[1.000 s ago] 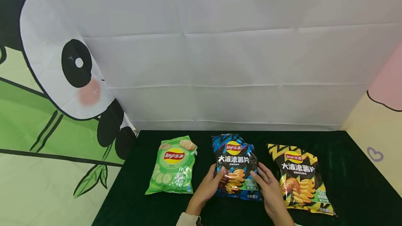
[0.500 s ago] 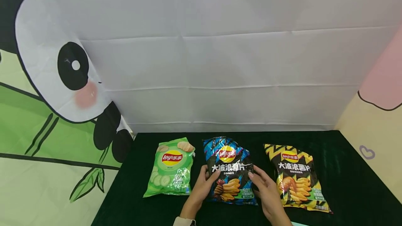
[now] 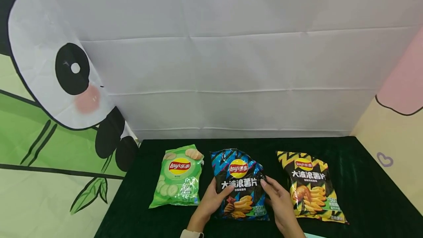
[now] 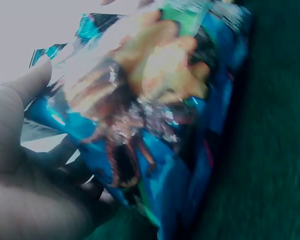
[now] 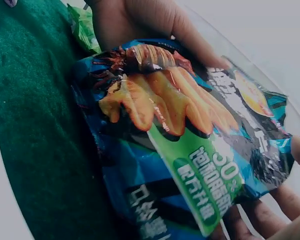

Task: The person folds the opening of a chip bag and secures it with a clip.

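Clearly, the blue-and-black chip bag is in both hands, over the near-middle part of the dark green cloth. Its printed front faces up, with a round Lay's logo near the top and golden wavy chips lower down.

The left hand grips the bag's left edge — thumb laid on the front, the other fingers curled behind, as the left wrist view shows. The right hand pinches the opposite edge, its thumb at the front and its fingers bent underneath. So both sets of fingers are clamped on the bag, one at each side. Whether its bottom end touches the cloth, I cannot tell.

To the left lies a green chip bag, just beside the left hand and apart from the blue one. To the right lies a yellow-and-black chip bag, just beyond the right hand and slightly slanted — its front is up too.

Behind the cloth rises a creased white backdrop. A panda drawing fills the left side, and a small purple heart is drawn on the cream panel at right.
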Demonstrator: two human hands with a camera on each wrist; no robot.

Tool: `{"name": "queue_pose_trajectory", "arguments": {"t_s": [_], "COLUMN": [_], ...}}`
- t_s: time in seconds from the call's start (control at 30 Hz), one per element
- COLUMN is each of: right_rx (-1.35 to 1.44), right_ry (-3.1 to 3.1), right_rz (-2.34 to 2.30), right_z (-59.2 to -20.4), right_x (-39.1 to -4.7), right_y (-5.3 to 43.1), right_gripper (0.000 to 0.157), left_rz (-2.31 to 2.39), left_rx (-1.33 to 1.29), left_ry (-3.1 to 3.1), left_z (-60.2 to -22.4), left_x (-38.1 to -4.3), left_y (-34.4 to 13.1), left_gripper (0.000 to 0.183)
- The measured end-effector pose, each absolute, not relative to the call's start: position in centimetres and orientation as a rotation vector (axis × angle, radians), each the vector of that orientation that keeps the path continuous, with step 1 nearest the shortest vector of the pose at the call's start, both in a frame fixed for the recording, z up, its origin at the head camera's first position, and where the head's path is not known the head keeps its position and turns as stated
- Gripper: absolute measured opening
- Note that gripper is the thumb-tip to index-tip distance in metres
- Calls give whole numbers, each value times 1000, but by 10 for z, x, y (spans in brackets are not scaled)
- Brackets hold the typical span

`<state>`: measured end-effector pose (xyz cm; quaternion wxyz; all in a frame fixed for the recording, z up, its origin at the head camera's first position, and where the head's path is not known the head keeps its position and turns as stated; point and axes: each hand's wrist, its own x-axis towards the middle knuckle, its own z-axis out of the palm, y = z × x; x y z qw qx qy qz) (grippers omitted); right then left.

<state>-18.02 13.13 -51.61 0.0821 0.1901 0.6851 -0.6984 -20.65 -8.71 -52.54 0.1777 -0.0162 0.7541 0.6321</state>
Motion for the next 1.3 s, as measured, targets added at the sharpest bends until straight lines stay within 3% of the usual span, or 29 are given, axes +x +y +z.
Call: {"name": "queue_pose_trajectory", "arguments": {"t_s": [0.2,0.43,0.57,0.93,1.03,1.23,1.3], "right_rx": [532,531,544,568,561,550,551], "right_ry": [2117,2158,2151,2130,2124,2127,2137], "right_rz": [-2121,-2135,-2177,-2222,-2229,-2207,-2198], "right_z": [-509,-506,-504,-501,-500,-498,-497], "right_x": [-182,-179,-176,-175,-175,-172,-171], "right_y": [130,128,128,127,126,125,126], "right_gripper": [75,57,56,48,48,46,45], "left_rz": [1816,1813,1812,1833,1846,1971,1974], "left_rx": [-15,64,91,-48,9,280,392], "left_ry": [2069,2074,2099,2221,2257,2446,2553], "left_z": [-511,-510,-512,-503,-493,-461,-447], "left_x": [-205,-203,-202,-206,-210,-226,-230], "left_y": [-87,-88,-89,-103,-110,-128,-127], "left_gripper": [87,76,71,73,68,41,41]}}
